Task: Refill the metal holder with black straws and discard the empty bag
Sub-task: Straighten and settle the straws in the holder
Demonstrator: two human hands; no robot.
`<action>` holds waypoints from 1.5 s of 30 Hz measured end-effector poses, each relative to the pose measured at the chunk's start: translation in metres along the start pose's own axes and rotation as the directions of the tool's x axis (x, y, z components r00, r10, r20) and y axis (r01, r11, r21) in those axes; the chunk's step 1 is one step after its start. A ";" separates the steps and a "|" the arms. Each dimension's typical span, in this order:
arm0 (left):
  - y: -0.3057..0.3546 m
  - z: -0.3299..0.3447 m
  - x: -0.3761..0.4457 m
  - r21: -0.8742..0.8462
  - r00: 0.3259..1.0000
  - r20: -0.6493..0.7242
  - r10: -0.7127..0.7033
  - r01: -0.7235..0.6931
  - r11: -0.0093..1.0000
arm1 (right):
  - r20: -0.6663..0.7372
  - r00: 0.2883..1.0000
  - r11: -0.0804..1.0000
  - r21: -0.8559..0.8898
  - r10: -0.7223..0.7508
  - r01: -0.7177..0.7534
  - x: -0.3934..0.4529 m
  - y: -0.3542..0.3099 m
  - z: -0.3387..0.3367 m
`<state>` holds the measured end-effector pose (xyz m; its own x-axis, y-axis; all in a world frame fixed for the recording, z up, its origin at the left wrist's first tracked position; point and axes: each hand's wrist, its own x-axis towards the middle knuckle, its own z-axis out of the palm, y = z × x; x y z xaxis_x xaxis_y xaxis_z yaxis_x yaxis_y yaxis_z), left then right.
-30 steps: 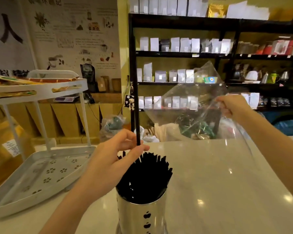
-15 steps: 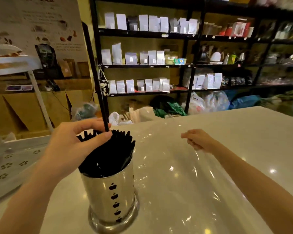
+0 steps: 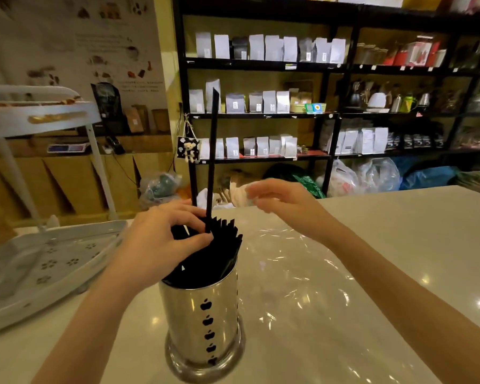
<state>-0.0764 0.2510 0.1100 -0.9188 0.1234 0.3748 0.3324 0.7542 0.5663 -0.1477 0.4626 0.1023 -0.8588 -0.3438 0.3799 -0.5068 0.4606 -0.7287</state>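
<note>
Near the bench's front edge, the left hand (image 3: 161,242) is pinching one tall straw (image 3: 212,159) in closed fingers, steadying it over the packed holder (image 3: 203,317) — likely to seat it. Right hand (image 3: 283,206) is hovering loosely open, holding nothing — the empty bag (image 3: 302,281) is lying flat beside the holder.

No words or numbers can be read. The writing on the wall poster (image 3: 100,51) and the shelf bags' (image 3: 257,47) labels is too blurry.
</note>
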 end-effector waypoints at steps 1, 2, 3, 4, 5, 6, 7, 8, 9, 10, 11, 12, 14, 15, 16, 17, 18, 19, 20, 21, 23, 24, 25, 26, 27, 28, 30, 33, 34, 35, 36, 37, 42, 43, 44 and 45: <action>0.000 0.000 0.000 0.019 1.000 0.011 0.011 -0.011 1.000 | 0.027 0.997 0.986 0.152 -0.068 0.063 0.002 -0.025 0.002; 0.000 0.000 0.001 0.037 1.000 0.017 0.019 -0.020 0.999 | 0.048 0.990 0.959 0.260 -0.130 0.113 0.003 -0.045 0.004; 0.000 0.000 0.001 0.054 1.000 0.019 0.025 -0.026 0.998 | 0.063 0.981 0.935 0.319 -0.184 0.155 0.004 -0.061 0.006; -0.002 0.000 0.001 0.070 0.999 0.018 0.036 -0.038 0.997 | 0.067 0.971 0.918 0.345 -0.230 0.194 0.005 -0.072 0.007; -0.003 0.001 0.001 0.080 0.999 0.019 0.045 -0.046 0.996 | 0.056 0.963 0.908 0.352 -0.263 0.228 0.006 -0.080 0.009; -0.004 0.001 0.001 0.090 0.999 0.021 0.050 -0.052 0.995 | 0.027 0.959 0.903 0.345 -0.283 0.257 0.007 -0.086 0.011; -0.004 0.001 0.002 0.100 0.998 0.024 0.055 -0.057 0.993 | -0.014 0.954 0.900 0.329 -0.298 0.286 0.008 -0.090 0.014; -0.005 0.002 0.002 0.109 0.998 0.022 0.059 -0.061 0.992 | -0.056 0.949 0.898 0.310 -0.309 0.311 0.010 -0.092 0.015; -0.006 0.002 0.003 0.113 0.998 0.021 0.060 -0.062 0.992 | -0.095 0.945 0.897 0.296 -0.313 0.327 0.012 -0.094 0.016; -0.006 0.002 0.004 0.119 0.998 0.023 0.062 -0.065 0.991 | -0.126 0.941 0.895 0.292 -0.313 0.337 0.013 -0.095 0.016; -0.006 0.002 0.004 0.122 0.997 0.029 0.065 -0.068 0.990 | -0.143 0.939 0.890 0.301 -0.312 0.342 0.015 -0.096 0.015; -0.006 0.001 0.004 0.118 0.997 0.040 0.068 -0.072 0.990 | -0.147 0.939 0.885 0.315 -0.312 0.344 0.015 -0.096 0.014; -0.006 -0.002 0.004 0.065 0.995 0.073 0.062 -0.066 0.996 | -0.121 0.939 0.883 0.320 -0.322 0.344 0.015 -0.095 0.014; -0.006 -0.004 0.004 0.018 0.995 0.082 0.063 -0.065 0.998 | -0.102 0.938 0.885 0.313 -0.330 0.345 0.014 -0.092 0.015; -0.006 -0.006 0.004 -0.032 0.995 0.078 0.070 -0.068 0.997 | -0.086 0.937 0.887 0.305 -0.338 0.348 0.014 -0.088 0.018; -0.007 -0.007 0.004 -0.085 0.996 0.057 0.073 -0.068 0.994 | -0.075 0.935 0.888 0.293 -0.347 0.353 0.013 -0.084 0.021; -0.008 -0.008 0.005 -0.133 0.997 0.026 0.071 -0.067 0.989 | -0.070 0.933 0.891 0.278 -0.354 0.359 0.012 -0.080 0.024; -0.009 -0.008 0.005 -0.173 0.998 -0.009 0.064 -0.064 0.983 | -0.069 0.932 0.894 0.264 -0.357 0.362 0.011 -0.076 0.028; -0.010 -0.008 0.005 -0.203 0.998 -0.038 0.055 -0.062 0.977 | -0.074 0.932 0.897 0.252 -0.355 0.362 0.009 -0.072 0.031; -0.010 -0.008 0.005 -0.225 0.997 -0.056 0.047 -0.058 0.973 | -0.081 0.932 0.901 0.239 -0.353 0.362 0.007 -0.067 0.035; -0.011 -0.008 0.005 -0.244 0.998 -0.050 0.049 -0.059 0.968 | -0.084 0.934 0.915 0.192 -0.346 0.356 0.002 -0.058 0.042; -0.012 -0.007 0.004 -0.246 0.998 -0.038 0.058 -0.065 0.967 | -0.079 0.937 0.923 0.164 -0.340 0.349 0.000 -0.053 0.045; -0.013 -0.007 0.003 -0.252 0.997 -0.028 0.066 -0.071 0.965 | -0.073 0.938 0.929 0.137 -0.338 0.345 -0.002 -0.048 0.047; -0.015 -0.007 0.002 -0.260 0.997 -0.027 0.072 -0.077 0.962 | -0.067 0.936 0.931 0.107 -0.345 0.350 -0.004 -0.044 0.049; -0.017 -0.006 0.000 -0.273 0.997 -0.038 0.073 -0.080 0.959 | -0.063 0.931 0.929 0.075 -0.358 0.362 -0.005 -0.040 0.049; -0.020 -0.006 -0.001 -0.293 0.996 -0.058 0.068 -0.082 0.953 | -0.060 0.926 0.925 0.048 -0.374 0.377 -0.007 -0.037 0.050; -0.022 -0.006 -0.004 -0.363 0.993 -0.110 0.035 -0.073 0.929 | -0.044 0.919 0.920 0.022 -0.391 0.392 -0.009 -0.032 0.049; -0.024 -0.008 -0.010 -0.540 0.990 -0.141 -0.018 -0.061 0.839 | 0.009 0.929 0.929 0.030 -0.369 0.369 -0.012 -0.027 0.047; -0.028 -0.009 -0.010 -0.571 0.992 -0.125 -0.016 -0.059 0.819 | 0.036 0.940 0.940 0.054 -0.340 0.338 -0.013 -0.026 0.046; -0.033 -0.010 -0.011 -0.579 0.996 -0.094 -0.001 -0.054 0.814 | 0.064 0.950 0.950 0.091 -0.305 0.299 -0.014 -0.026 0.045; -0.039 -0.010 -0.011 -0.579 0.998 -0.051 0.019 -0.046 0.814 | 0.088 0.958 0.956 0.134 -0.273 0.261 -0.015 -0.026 0.043; -0.046 -0.010 -0.012 -0.579 0.999 0.000 0.043 -0.036 0.814 | 0.112 0.964 0.958 0.187 -0.241 0.218 -0.015 -0.026 0.041; -0.073 -0.006 -0.020 -0.572 0.960 0.259 0.107 0.064 0.818 | 0.339 0.934 0.945 0.326 -0.113 -0.004 -0.018 -0.012 0.036; -0.074 -0.004 -0.022 -0.560 0.949 0.296 0.108 0.081 0.825 | 0.391 0.916 0.954 0.297 -0.093 -0.030 -0.019 -0.008 0.039; -0.074 -0.003 -0.023 -0.539 0.940 0.322 0.111 0.086 0.838 | 0.437 0.896 0.963 0.266 -0.075 -0.050 -0.021 -0.005 0.043; -0.074 -0.001 -0.024 -0.512 0.934 0.335 0.120 0.074 0.856 | 0.474 0.879 0.966 0.248 -0.055 -0.073 -0.023 -0.002 0.047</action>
<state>-0.0784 0.1916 0.0597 -0.8901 0.4220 0.1719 0.3255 0.3248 0.8880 -0.1236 0.4306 0.0686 -0.6911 -0.7152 0.1043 -0.4083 0.2673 -0.8728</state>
